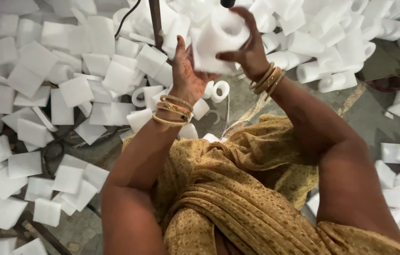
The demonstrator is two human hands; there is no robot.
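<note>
Nearest us lies our mustard-yellow cloth (237,198), draped over the lap, with both forearms reaching out from it. Beyond the bangles, our left hand (185,75) is open, palm flat against the side of a white foam piece (218,40), while our right hand (247,49) curls over its top and far side, fingers wrapped around it. The piece is held up between both hands, just under a dark rod (156,21). It looks very light and soft, likely to dent or tear under a hard pinch, so a broad hold on its sides seems best. Farther out, flat foam squares (75,89) and foam rolls (332,80) cover the floor (365,113).
</note>
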